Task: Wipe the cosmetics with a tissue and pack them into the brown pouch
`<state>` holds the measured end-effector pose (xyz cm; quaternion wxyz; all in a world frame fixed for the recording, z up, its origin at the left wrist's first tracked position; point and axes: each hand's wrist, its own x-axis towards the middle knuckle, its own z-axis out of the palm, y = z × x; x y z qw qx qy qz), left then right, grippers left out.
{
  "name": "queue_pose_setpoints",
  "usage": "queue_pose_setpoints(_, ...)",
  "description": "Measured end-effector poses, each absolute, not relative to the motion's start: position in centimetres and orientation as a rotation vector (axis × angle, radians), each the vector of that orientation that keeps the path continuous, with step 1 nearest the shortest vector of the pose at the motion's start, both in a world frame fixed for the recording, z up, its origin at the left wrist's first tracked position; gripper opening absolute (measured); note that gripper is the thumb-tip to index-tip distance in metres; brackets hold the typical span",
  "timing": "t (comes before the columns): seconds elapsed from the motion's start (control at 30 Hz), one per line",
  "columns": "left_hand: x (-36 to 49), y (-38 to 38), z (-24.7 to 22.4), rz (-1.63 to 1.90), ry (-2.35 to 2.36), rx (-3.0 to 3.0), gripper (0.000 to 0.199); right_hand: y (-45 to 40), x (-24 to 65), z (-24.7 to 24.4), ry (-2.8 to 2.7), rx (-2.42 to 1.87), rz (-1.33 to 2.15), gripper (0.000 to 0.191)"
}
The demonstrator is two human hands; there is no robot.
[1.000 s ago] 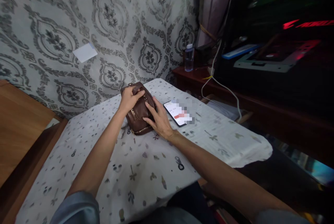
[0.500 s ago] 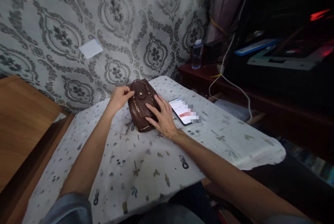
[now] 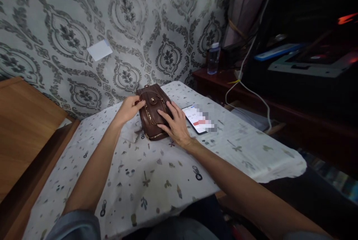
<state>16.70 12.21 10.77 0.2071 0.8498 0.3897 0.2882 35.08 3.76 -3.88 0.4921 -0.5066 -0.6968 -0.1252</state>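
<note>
A brown leather handbag (image 3: 153,115) with gold zippers and a round gold stud on its flap lies on the patterned white tablecloth. At its upper left side, my left hand (image 3: 129,110) is closed in a pinch, thumb and forefinger at the end of the left zipper. Whether a zipper pull is between those fingertips is too small to make out. My right hand (image 3: 176,125) rests on the bag's right side, its fingers spread and holding nothing. A phone (image 3: 195,119) with a lit screen lies just right of the bag.
Behind the table (image 3: 156,180) stands a patterned wall with a white card (image 3: 100,50) on it. A wooden panel (image 3: 28,120) borders the left. To the right, a water bottle (image 3: 213,59) and a white cable (image 3: 253,92) are on a dark red desk (image 3: 201,75).
The view has shifted slightly. The bag has turned a little, and its far end shows more to the left. Both hands keep nearly the same places on it.
</note>
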Motion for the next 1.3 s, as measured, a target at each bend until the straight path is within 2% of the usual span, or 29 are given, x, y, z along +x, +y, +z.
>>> queue_pose_setpoints(0.27,16.8,12.0,12.4,0.589,1.067,2.332,0.023,3.1,35.4,-3.3,-1.646,-1.132,-0.192,0.059)
queue_pose_setpoints(0.37,17.8,11.8,12.4,0.684,1.101,2.434,0.018,3.0,35.5,-3.3,-1.497,-1.148,-0.027,0.070)
queue_pose_setpoints(0.5,20.3,11.4,12.1,0.809,0.969,2.527,0.026,3.6,35.5,-3.9,-1.340,-1.176,0.230,0.077)
queue_pose_setpoints(0.67,22.9,10.9,11.3,0.881,1.108,2.683,0.011,3.8,35.5,-4.1,-1.291,-1.119,0.435,0.075)
queue_pose_setpoints(0.93,23.5,11.7,9.9,1.087,1.174,2.544,0.015,3.9,35.7,-4.2,-1.398,-1.144,0.330,0.090)
queue_pose_setpoints(1.3,22.8,10.9,9.9,0.923,1.024,2.528,0.014,3.8,35.6,-4.0,-1.410,-1.176,0.309,0.089)
